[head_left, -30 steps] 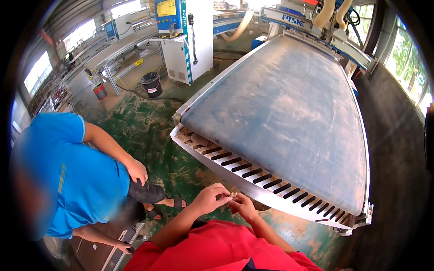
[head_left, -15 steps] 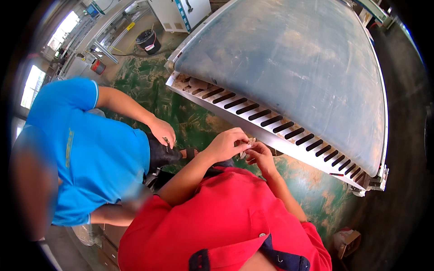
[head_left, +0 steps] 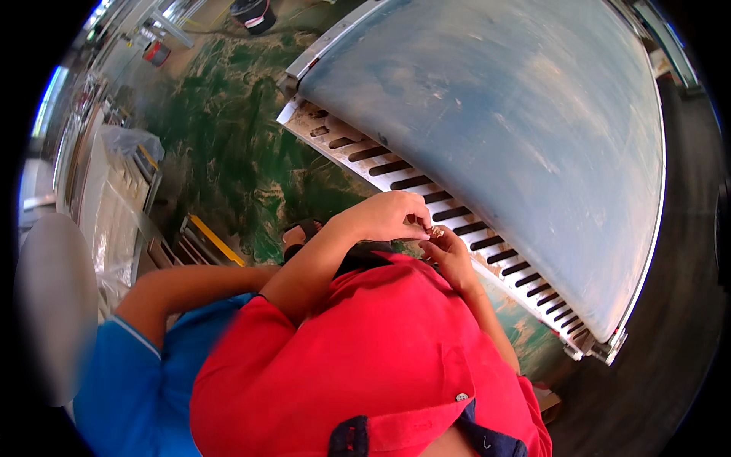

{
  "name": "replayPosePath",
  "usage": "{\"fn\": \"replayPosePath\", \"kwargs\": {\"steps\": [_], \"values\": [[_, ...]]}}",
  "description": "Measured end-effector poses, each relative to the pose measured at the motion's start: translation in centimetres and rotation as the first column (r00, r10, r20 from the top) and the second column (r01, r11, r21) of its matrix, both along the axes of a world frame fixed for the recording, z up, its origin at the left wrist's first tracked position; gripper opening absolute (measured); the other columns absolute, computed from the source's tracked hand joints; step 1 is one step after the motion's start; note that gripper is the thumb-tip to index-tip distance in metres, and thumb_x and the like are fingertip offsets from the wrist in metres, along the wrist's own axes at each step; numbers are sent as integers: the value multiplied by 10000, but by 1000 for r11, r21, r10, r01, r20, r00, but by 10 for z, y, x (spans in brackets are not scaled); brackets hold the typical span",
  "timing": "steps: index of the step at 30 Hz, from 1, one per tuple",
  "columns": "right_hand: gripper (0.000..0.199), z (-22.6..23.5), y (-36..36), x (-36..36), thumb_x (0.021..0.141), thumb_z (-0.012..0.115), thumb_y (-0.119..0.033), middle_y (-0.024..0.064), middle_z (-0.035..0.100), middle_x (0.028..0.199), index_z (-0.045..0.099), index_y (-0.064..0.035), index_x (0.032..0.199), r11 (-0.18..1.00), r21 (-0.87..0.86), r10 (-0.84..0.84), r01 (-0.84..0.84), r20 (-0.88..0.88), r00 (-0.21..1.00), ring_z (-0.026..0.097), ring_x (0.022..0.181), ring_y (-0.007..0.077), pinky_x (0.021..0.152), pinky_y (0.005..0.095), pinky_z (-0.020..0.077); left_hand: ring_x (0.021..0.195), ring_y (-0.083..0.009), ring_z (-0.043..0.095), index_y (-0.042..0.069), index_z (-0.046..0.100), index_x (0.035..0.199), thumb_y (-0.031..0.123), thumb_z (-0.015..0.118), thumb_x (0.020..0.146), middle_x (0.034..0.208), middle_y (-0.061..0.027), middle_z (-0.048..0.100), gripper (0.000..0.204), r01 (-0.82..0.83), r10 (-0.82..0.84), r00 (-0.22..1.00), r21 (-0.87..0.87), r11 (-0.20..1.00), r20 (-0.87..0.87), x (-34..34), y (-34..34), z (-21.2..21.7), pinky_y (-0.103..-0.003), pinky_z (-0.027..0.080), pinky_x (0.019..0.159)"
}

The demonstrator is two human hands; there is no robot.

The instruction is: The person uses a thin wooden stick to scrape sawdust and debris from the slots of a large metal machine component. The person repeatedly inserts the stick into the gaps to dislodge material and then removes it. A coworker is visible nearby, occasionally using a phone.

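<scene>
In front of my red shirt, both hands meet at a small crumpled, tan-brown piece (head_left: pixel 437 231), too small to make out its kind. My left hand (head_left: pixel 390 216) is closed, pinching the piece from the left with thumb and fingers. From the right and slightly below, my right hand (head_left: pixel 454 261) has its fingers curled and pressed against the same piece. Just beyond the hands lies the pale slotted metal edge (head_left: pixel 327 145) of a machine with a wide grey-blue belt (head_left: pixel 502 129). Parts of my fingers hide the piece.
A person in a blue shirt (head_left: pixel 126 388) is close on my left, one arm (head_left: pixel 194 291) bent toward my elbow. Plastic-wrapped boards (head_left: pixel 122 217) stand at the left. A black bucket (head_left: pixel 251 17) and red can (head_left: pixel 157 52) sit on the dusty green floor (head_left: pixel 228 137).
My view has shifted toward the machine, and my hands are now nearer its slotted edge. The person in blue has dropped back to the lower left. Both hands keep hold of the piece.
</scene>
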State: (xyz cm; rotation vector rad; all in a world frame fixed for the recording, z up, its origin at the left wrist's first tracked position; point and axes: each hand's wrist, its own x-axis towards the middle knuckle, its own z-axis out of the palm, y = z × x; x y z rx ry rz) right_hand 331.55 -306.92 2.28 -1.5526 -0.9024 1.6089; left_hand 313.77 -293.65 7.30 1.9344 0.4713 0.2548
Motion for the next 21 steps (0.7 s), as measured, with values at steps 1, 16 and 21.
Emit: {"fn": "replayPosePath", "kwargs": {"steps": [1, 16, 21], "values": [[194, 0, 9, -1, 897, 589, -85, 38, 620, 892, 555, -21, 1077, 999, 10, 37, -37, 1, 999, 586, 757, 105, 670, 244, 486, 810, -236, 595, 37, 661, 860, 178, 694, 798, 844, -78, 603, 158, -4, 4, 1000, -10, 1000, 9, -4, 8, 0, -336, 471, 720], [313, 13, 92, 7, 870, 615, -78, 55, 620, 870, 538, -18, 1168, 964, 171, 209, -203, -17, 978, 560, 721, 107, 661, 254, 461, 783, -165, 582, 7, 628, 924, 117, 666, 841, 849, -54, 615, 144, -565, 557, 807, 18, 825, -196, -96, 63, 26, -289, 458, 716], [273, 10, 118, 6, 874, 610, -65, 48, 612, 851, 550, -17, 1136, 979, 163, 139, -121, -107, 984, 567, 712, 110, 645, 254, 471, 733, -164, 578, -9, 615, 930, 126, 649, 859, 820, -70, 613, 156, -699, 711, 646, 161, 697, -278, -178, 92, 16, -290, 459, 678]]}}
